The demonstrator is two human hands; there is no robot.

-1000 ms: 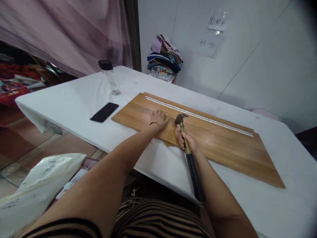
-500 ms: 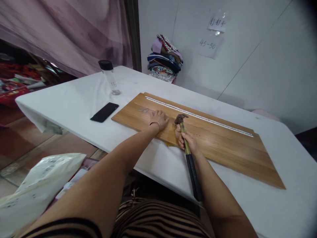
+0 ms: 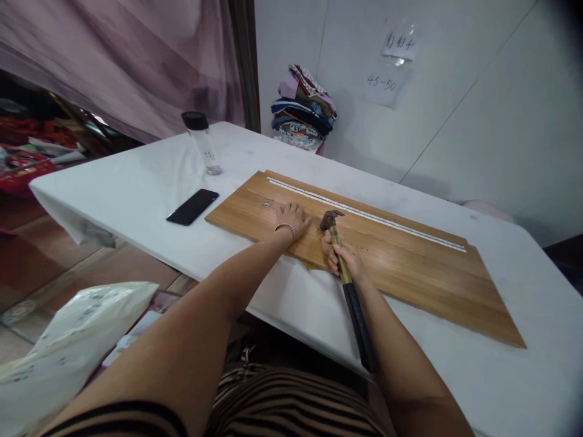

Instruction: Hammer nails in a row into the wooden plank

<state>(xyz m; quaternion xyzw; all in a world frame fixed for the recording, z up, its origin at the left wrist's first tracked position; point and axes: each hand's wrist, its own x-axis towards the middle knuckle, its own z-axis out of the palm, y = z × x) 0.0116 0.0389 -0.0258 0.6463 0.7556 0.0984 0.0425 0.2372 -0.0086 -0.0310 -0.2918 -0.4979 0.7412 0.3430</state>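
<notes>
My right hand (image 3: 344,258) is wrapped round the handle of a claw hammer (image 3: 348,285), whose rusty head is up over the wooden board (image 3: 423,267). Flat on the board, with fingers stretched out, lies my left hand (image 3: 291,220), a thin bracelet on its wrist. Several nails (image 3: 264,203) rest loose on the board just left of that hand. A row of small dark nail heads or holes runs to the right of the hammer. Whatever is directly under the hammer head is hidden.
Two white ruled strips (image 3: 364,212) run along the board's far side. On the white table (image 3: 132,176) are a black phone (image 3: 193,206) and a clear bottle (image 3: 204,145). Folded clothes (image 3: 303,109) are stacked by the wall. A plastic bag (image 3: 82,334) sits at lower left.
The hammer head has dipped very slightly to the left and down, and its handle end has shifted a little. My left hand stays where it was.
</notes>
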